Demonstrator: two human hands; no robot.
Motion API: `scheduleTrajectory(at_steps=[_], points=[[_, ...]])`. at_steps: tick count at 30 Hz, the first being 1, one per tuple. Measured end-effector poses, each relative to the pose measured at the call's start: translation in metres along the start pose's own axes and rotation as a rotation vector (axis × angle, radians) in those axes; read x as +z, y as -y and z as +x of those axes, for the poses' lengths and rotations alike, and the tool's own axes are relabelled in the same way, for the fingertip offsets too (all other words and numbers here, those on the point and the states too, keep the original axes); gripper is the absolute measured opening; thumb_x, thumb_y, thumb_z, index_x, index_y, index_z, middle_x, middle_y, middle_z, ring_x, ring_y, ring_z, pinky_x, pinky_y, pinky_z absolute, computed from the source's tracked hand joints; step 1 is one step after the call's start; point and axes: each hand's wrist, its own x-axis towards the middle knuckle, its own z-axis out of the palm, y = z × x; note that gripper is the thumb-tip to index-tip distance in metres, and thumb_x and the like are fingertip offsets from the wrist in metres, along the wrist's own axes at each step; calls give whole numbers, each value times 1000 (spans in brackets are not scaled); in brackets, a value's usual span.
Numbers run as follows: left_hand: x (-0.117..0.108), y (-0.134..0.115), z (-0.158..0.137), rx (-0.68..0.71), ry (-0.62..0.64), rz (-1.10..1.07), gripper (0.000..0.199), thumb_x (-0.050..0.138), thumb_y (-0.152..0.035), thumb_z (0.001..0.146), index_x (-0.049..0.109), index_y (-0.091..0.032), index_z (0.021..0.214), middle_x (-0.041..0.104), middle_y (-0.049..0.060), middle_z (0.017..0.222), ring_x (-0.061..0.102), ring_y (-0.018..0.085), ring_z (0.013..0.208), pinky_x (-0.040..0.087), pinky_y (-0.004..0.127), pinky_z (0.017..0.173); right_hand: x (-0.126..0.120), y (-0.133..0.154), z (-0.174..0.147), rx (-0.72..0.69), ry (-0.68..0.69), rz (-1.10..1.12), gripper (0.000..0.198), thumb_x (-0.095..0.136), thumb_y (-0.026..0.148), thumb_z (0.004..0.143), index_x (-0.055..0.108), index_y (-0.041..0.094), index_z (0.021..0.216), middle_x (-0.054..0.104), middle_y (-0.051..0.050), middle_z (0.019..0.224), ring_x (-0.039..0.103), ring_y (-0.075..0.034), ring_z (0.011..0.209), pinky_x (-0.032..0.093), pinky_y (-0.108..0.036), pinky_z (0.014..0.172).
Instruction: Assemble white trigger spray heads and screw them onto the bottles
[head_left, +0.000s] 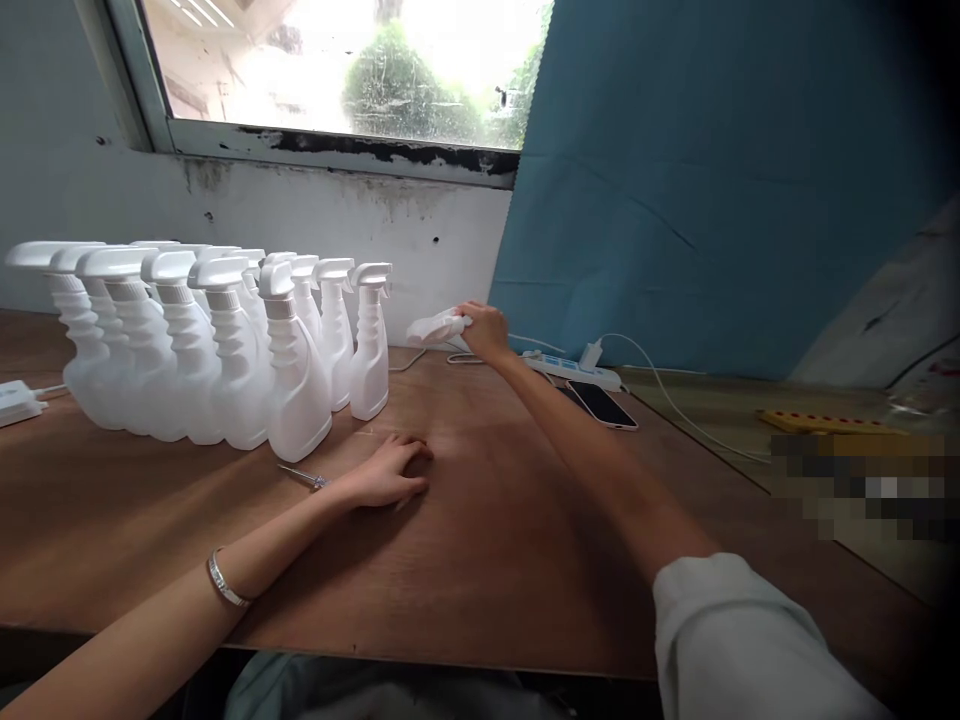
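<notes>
My right hand (484,330) is raised over the far part of the table, its fingers closed round a white plastic sprayer (437,327). The sprayer points left and lies roughly level; whether it is a whole bottle or only the head, I cannot tell. Palm down on the wood rests my left hand (391,472), fingers apart and holding nothing. A small screwdriver (306,477) lies just left of that hand, its shaft pointing toward the bottles. Several white spray bottles (300,395) with trigger heads stand upright in a tight group on the left.
The brown wooden table (465,570) runs up to the wall under a window (420,80). At the right back lie a phone (602,404) and a power strip (574,369) with white cables. A blue cloth (675,180) hangs behind. A white adapter (19,402) sits at the left edge.
</notes>
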Motion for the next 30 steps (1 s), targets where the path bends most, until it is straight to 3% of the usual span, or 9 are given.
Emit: scheduleTrajectory(at_steps=[6, 13, 18, 21, 25, 30], points=[[1, 5, 1, 19, 20, 4, 38, 53, -31, 74, 54, -19, 110, 47, 8, 121, 38, 24, 113, 32, 37, 98, 55, 15, -16, -131, 164, -45, 23, 40, 23, 85, 61, 24, 96, 61, 1, 112, 59, -16, 83, 37, -24, 62], [1, 3, 0, -16, 38, -7, 37, 54, -30, 75, 53, -19, 110, 44, 8, 126, 35, 24, 118, 29, 38, 101, 82, 13, -32, -236, 373, -131, 25, 38, 24, 91, 59, 15, 102, 57, -9, 115, 59, -18, 90, 46, -33, 75], [-1, 0, 0, -27, 48, -5, 39, 54, -29, 75, 53, -17, 112, 44, 9, 126, 34, 25, 118, 29, 38, 102, 83, 8, -38, -267, 445, -138, 28, 49, 31, 87, 53, 14, 109, 55, -8, 112, 57, -18, 95, 48, -39, 81], [-2, 0, 0, -23, 43, -2, 38, 53, -29, 75, 53, -18, 111, 44, 9, 126, 35, 25, 118, 29, 39, 101, 78, 8, -40, -270, 443, -95, 23, 43, 22, 89, 59, 15, 103, 52, -10, 122, 59, -20, 93, 46, -35, 79], [0, 1, -1, -8, 27, -5, 37, 54, -29, 74, 54, -18, 109, 46, 9, 125, 36, 25, 117, 31, 39, 100, 69, 7, -50, -236, 398, -7, 21, 46, 22, 85, 63, 20, 97, 48, -6, 130, 59, -20, 93, 45, -29, 75], [5, 5, 1, -5, -117, -96, 27, 53, -26, 73, 57, -18, 98, 57, 8, 107, 50, 21, 103, 40, 34, 91, 49, 9, -79, -130, 325, 103, 19, 48, 16, 79, 63, 18, 91, 57, -5, 110, 58, -16, 85, 42, -24, 70]])
